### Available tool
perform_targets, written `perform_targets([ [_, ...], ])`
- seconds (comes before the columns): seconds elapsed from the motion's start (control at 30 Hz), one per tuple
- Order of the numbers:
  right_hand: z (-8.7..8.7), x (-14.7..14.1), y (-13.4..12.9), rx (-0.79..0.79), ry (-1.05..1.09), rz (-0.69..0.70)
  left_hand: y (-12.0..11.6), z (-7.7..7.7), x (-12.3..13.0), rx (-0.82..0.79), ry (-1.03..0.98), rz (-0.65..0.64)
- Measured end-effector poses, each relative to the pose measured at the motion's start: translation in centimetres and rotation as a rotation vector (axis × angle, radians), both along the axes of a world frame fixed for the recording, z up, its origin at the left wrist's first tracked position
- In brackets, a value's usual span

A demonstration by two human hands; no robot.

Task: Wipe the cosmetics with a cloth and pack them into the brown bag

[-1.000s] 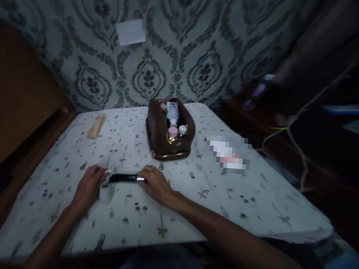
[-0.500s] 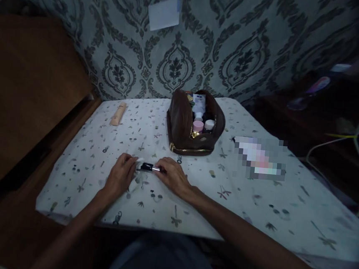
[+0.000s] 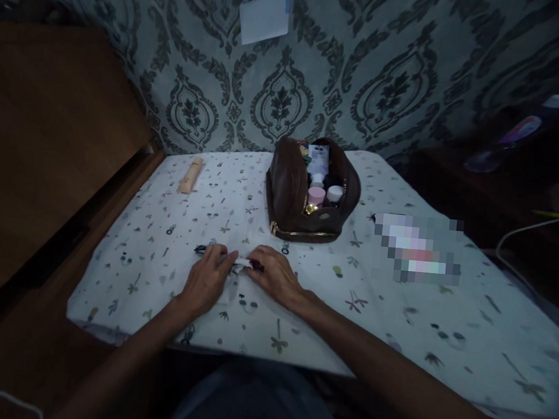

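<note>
A slim dark cosmetic tube [image 3: 201, 249] lies level between my hands, its glossy black end sticking out past the left fingers. My left hand [image 3: 206, 273] is closed around the tube's middle with a crumpled white tissue [image 3: 241, 263]. At the other end, my right hand [image 3: 274, 275] pinches the dark reddish part of the tube. Its exact kind is not clear, as fingers and tissue hide much of it. Just behind the right hand stands an open brown toiletry bag [image 3: 302, 230], holding a pink-lidded jar [image 3: 316, 196], a white-capped bottle [image 3: 334, 193] and a pale squeeze tube [image 3: 318, 157].
A beige squeeze tube [image 3: 191, 176] lies at the back left of the patterned white cloth [image 3: 129, 248]. On the right is a blurred-out phone-like object [image 3: 413, 247]. A wooden cabinet [image 3: 46, 137] borders the left side, and a wallpapered wall [image 3: 190, 110] rises behind.
The left hand and tissue have moved right along the tube, covering its middle and baring the black end at left. The right hand keeps its hold. The view has shifted slightly.
</note>
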State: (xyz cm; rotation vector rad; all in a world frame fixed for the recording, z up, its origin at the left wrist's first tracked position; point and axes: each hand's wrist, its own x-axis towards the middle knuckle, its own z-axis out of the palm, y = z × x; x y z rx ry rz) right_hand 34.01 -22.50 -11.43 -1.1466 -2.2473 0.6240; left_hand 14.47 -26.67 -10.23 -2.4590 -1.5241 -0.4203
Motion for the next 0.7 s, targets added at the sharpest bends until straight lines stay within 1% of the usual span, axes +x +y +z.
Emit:
perform_targets([
  [0.13,-0.4,0.0,0.2,0.021,0.039,-0.016,0.2,0.8,-1.7,-0.073,-0.003,0.103],
  [0.23,-0.5,0.0,0.3,0.015,0.057,-0.01,0.1,1.3,-2.9,-0.13,-0.039,0.149],
  [0.37,-0.6,0.0,0.2,0.005,0.069,-0.023,0.0,1.2,-4.5,-0.157,-0.076,0.201],
  [0.53,-0.4,0.0,0.1,0.025,0.088,-0.013,0.0,0.6,-5.8,-0.142,-0.111,0.221],
  [0.7,-0.2,0.0,0.0,0.023,0.081,-0.028,0.0,0.6,-6.0,-0.113,-0.189,0.2],
])
